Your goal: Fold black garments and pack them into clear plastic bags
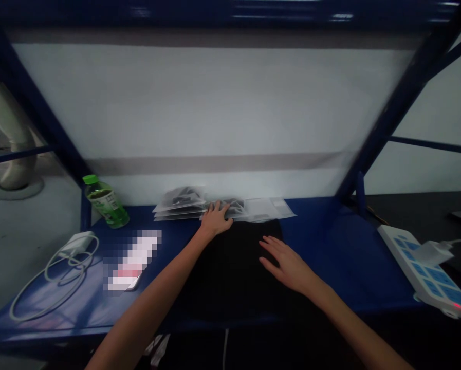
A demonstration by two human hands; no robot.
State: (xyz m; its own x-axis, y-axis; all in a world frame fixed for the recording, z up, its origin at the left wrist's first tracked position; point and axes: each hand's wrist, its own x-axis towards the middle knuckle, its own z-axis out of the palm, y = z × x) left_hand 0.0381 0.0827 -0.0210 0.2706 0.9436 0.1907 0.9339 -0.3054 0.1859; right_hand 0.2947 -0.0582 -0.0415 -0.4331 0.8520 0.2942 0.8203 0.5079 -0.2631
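The cloth (230, 267) lies on the table (349, 246) in front of you, with bags (180, 203) behind it. The bottle (106, 201) and cord (62, 277) are on your left, the power strip (426, 272) on your right.

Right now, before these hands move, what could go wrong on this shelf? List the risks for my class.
The left hand presses on clear plastic bags, so the slick stack beside it could slide apart. The right hand rests on a black garment lying against the bags; dragging it might pull them along. The green-capped bottle stands near a white charger and cable; if knocked over, a spill might reach them.
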